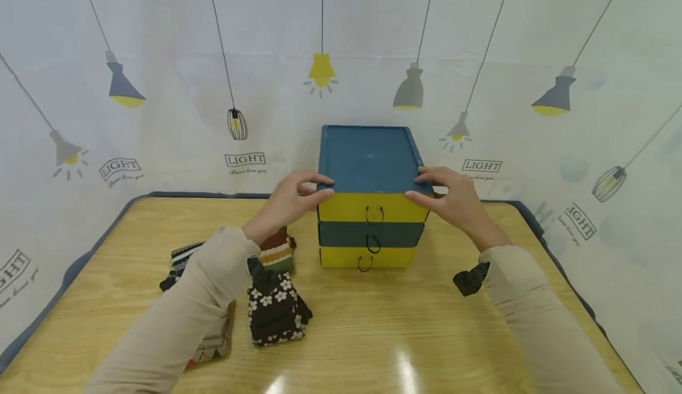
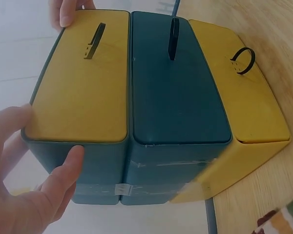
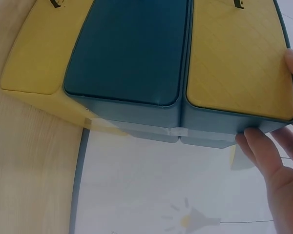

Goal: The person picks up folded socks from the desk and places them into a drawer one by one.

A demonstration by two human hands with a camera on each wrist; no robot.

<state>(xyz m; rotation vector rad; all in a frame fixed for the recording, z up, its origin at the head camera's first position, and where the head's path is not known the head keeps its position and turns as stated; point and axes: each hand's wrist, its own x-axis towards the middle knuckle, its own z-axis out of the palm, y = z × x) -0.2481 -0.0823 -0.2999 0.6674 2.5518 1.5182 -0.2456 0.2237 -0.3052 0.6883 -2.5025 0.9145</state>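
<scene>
A small three-drawer chest (image 1: pixel 370 157) with a blue top stands at the back middle of the wooden table (image 1: pixel 373 335). Its top drawer (image 1: pixel 343 207) is yellow, the middle one (image 1: pixel 343 234) teal, the bottom one (image 1: pixel 341 257) yellow, each with a black loop handle. My left hand (image 1: pixel 295 196) grips the chest's top left front corner, fingers on top and thumb on the side. My right hand (image 1: pixel 450 196) holds the top right front corner the same way. The left wrist view shows the chest (image 2: pixel 176 87) and my left hand (image 2: pixel 34 195). The right wrist view shows the chest (image 3: pixel 132 48) and my right hand (image 3: pixel 278 165).
Several folded socks lie left of the chest: a dark floral pair (image 1: pixel 274 308), a red and green striped pair (image 1: pixel 277 252), a black and white striped pair (image 1: pixel 181 261). A white curtain (image 1: pixel 160 86) printed with lamps closes in the table on three sides.
</scene>
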